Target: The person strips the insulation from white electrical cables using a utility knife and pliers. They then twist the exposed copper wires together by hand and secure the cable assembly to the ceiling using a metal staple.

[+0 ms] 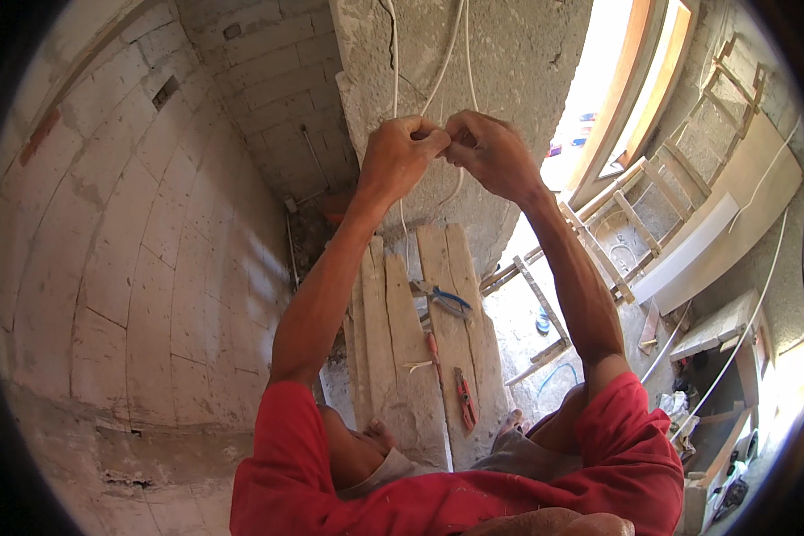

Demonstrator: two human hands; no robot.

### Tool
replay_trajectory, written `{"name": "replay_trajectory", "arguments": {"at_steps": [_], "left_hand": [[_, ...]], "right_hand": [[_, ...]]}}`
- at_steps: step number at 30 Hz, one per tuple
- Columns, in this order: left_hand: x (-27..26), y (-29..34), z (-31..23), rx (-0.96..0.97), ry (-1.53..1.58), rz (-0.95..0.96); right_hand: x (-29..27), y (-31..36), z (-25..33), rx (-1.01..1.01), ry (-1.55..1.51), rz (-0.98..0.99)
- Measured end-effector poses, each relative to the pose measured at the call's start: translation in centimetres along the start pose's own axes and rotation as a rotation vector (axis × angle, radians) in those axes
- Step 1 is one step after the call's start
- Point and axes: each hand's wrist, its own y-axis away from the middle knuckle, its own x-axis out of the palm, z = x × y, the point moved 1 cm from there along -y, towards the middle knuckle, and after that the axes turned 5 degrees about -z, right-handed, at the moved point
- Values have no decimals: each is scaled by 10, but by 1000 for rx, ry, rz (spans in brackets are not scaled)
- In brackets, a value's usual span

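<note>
My left hand (402,156) and my right hand (494,156) are raised in front of a rough concrete column, fingertips pinched together and meeting. White cables (395,62) hang down the column to the hands, and I have a white cable (460,186) pinched between them; the exact spot is hidden by the fingers. One thin length trails below my left hand to the wooden planks (393,348). On the planks lie blue-handled pliers (448,302), a red slim tool like a screwdriver (433,347) and a red-handled tool (465,399).
My bare feet rest on the planks, which have gaps between them. A block wall (134,250) rises at left. To the right are a wooden ladder (639,219), a curved pale sheet (732,214), loose hanging cable and a bright window opening (616,98).
</note>
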Motion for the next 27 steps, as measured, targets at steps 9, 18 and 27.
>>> {"name": "replay_trajectory", "arguments": {"at_steps": [9, 18, 27], "left_hand": [[-6, -4, 10, -260, 202, 220], [-8, -19, 40, -356, 665, 193], [11, -7, 17, -284, 607, 165]], "right_hand": [[2, 4, -7, -30, -117, 129], [2, 3, -18, -10, -337, 110], [-8, -1, -26, 110, -456, -123]]}}
